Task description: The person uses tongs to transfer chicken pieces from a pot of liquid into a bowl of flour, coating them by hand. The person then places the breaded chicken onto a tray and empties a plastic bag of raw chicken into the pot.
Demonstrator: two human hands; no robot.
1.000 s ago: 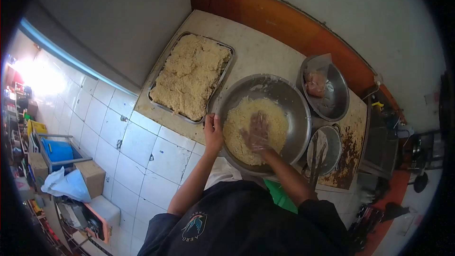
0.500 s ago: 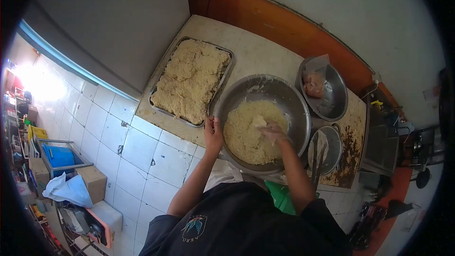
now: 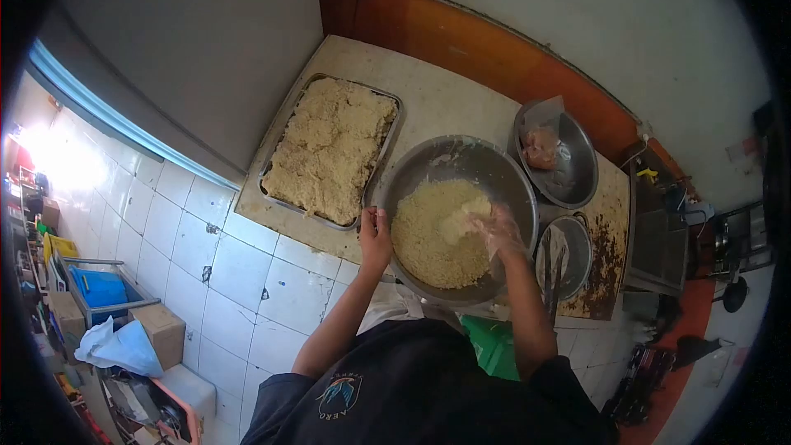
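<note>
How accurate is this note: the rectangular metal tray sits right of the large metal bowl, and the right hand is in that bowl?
Wrong side: the head view shows the rectangular metal tray left of the large metal bowl. The right hand is indeed in that bowl.

Bench, pale rectangular top (image 3: 441, 86): shallow rectangular metal tray (image 3: 399, 107) at left, heap of beige breaded pieces (image 3: 334, 148) in it; large round steel bowl (image 3: 517, 181) right of the tray and nearer the person, beige loose crumbs (image 3: 432, 247) in its bottom. To the large bowl's right, deep grey metal bowl (image 3: 582, 166) sits farther back with pink raw meat (image 3: 540, 148) inside, small round metal bowl (image 3: 583, 257) in front of that. Left hand (image 3: 376, 241) at the large bowl's left rim, tray side; right hand (image 3: 503, 231) inside that bowl, right half, with pale crumb-coated piece (image 3: 470, 216) at its fingers.
</note>
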